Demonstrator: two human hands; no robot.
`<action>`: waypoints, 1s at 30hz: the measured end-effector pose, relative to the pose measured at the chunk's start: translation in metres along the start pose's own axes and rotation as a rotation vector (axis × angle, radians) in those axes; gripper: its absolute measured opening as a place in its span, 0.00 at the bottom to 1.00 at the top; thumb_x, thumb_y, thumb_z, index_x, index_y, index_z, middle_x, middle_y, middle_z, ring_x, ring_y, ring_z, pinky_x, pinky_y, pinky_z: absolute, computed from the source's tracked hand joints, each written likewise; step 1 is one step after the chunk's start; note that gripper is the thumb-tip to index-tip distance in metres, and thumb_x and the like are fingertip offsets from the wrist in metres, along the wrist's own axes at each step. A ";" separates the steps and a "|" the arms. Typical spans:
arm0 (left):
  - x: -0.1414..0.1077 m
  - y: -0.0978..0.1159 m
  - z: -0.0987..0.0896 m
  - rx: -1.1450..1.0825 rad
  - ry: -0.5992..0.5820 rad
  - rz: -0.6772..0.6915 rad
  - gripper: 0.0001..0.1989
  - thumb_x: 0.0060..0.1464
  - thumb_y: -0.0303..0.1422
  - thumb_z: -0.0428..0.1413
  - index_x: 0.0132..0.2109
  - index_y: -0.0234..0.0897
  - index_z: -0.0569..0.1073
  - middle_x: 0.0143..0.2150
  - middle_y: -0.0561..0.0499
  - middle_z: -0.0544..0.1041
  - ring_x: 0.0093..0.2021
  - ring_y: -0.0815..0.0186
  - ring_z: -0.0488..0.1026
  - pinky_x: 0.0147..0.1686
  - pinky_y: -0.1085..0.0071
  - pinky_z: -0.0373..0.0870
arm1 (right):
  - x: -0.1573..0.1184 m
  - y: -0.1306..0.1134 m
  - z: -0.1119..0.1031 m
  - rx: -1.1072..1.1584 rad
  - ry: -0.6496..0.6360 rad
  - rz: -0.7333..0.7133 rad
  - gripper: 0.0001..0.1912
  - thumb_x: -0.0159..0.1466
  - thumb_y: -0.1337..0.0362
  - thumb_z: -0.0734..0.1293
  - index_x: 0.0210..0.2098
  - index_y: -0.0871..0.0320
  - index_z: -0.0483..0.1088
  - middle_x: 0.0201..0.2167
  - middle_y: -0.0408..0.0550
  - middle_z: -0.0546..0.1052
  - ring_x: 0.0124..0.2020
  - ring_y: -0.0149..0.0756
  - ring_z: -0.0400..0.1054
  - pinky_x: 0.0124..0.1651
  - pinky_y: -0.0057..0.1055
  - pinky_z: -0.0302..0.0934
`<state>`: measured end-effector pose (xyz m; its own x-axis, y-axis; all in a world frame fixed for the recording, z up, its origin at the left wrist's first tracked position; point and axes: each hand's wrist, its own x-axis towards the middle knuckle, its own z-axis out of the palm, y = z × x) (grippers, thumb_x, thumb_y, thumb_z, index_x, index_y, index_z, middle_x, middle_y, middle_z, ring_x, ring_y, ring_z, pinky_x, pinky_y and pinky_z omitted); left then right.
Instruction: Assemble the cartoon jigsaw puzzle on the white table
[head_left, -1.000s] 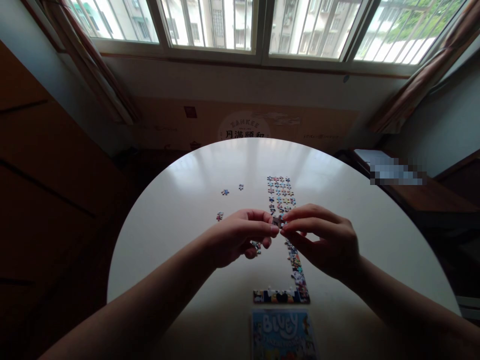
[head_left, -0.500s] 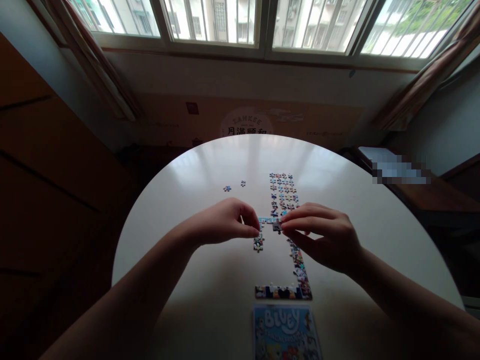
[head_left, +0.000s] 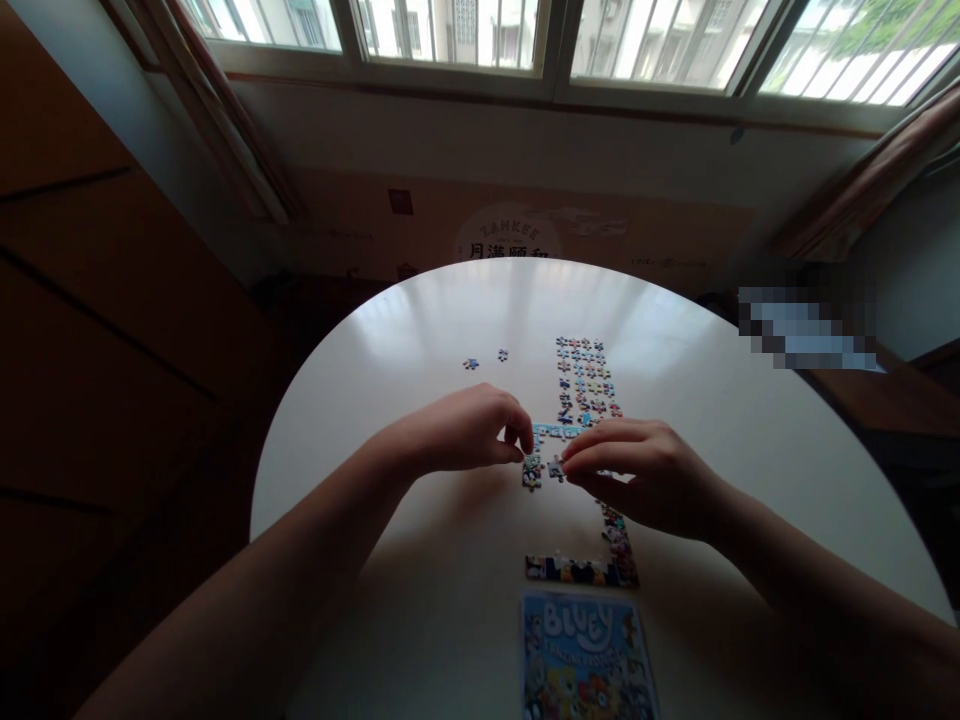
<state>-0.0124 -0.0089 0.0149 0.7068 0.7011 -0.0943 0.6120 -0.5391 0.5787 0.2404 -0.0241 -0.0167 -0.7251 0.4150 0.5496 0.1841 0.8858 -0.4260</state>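
My right hand (head_left: 649, 465) pinches a small puzzle piece (head_left: 556, 467) between thumb and fingers, inside the partly joined puzzle border (head_left: 581, 571). My left hand (head_left: 484, 428) has its fingers curled, their tips at the joined pieces (head_left: 532, 472) on the border's left side; whether it grips one of them is hard to tell. Blue-edged pieces form the far side of the border, partly covered by my right hand. Beyond it lie several loose pieces (head_left: 589, 370) in rows.
Two loose pieces, one (head_left: 471, 364) left of the other (head_left: 503, 355), lie farther back on the round white table (head_left: 420, 330). A blue picture box (head_left: 585, 650) is at the near edge. Behind the table stands a printed carton (head_left: 427, 225) beneath the window.
The view has shifted slightly. My right hand has brought its piece lower and closer to the left-side pieces. My left hand stays beside those pieces.
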 end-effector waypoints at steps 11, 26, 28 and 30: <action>0.003 0.000 0.006 0.036 -0.019 0.049 0.08 0.53 0.27 0.61 0.39 0.40 0.83 0.35 0.52 0.81 0.33 0.69 0.73 0.35 0.73 0.66 | -0.003 -0.003 0.009 -0.012 -0.199 0.064 0.05 0.67 0.67 0.69 0.39 0.53 0.78 0.38 0.42 0.82 0.36 0.29 0.77 0.38 0.28 0.69; 0.002 0.004 0.000 -0.136 0.039 -0.037 0.13 0.60 0.39 0.57 0.38 0.35 0.82 0.35 0.47 0.81 0.33 0.67 0.73 0.34 0.70 0.66 | -0.003 -0.003 0.008 -0.079 0.117 -0.020 0.06 0.64 0.70 0.72 0.40 0.55 0.78 0.38 0.45 0.83 0.37 0.31 0.78 0.39 0.29 0.72; 0.003 0.005 0.001 -0.224 0.011 -0.058 0.15 0.60 0.42 0.57 0.40 0.34 0.82 0.34 0.47 0.81 0.34 0.66 0.73 0.34 0.70 0.65 | -0.003 -0.003 0.010 -0.101 0.171 -0.030 0.06 0.63 0.71 0.72 0.40 0.55 0.78 0.38 0.45 0.83 0.37 0.32 0.78 0.39 0.30 0.73; 0.004 0.006 0.002 -0.318 -0.024 -0.061 0.16 0.59 0.43 0.58 0.41 0.33 0.82 0.34 0.48 0.80 0.34 0.66 0.72 0.34 0.70 0.65 | -0.003 -0.003 0.012 -0.114 0.201 -0.040 0.06 0.63 0.71 0.72 0.40 0.56 0.78 0.38 0.45 0.83 0.37 0.32 0.78 0.38 0.30 0.73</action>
<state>-0.0050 -0.0099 0.0160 0.6824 0.7146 -0.1539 0.5151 -0.3208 0.7948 0.2338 -0.0303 -0.0258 -0.5883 0.4021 0.7016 0.2404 0.9153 -0.3230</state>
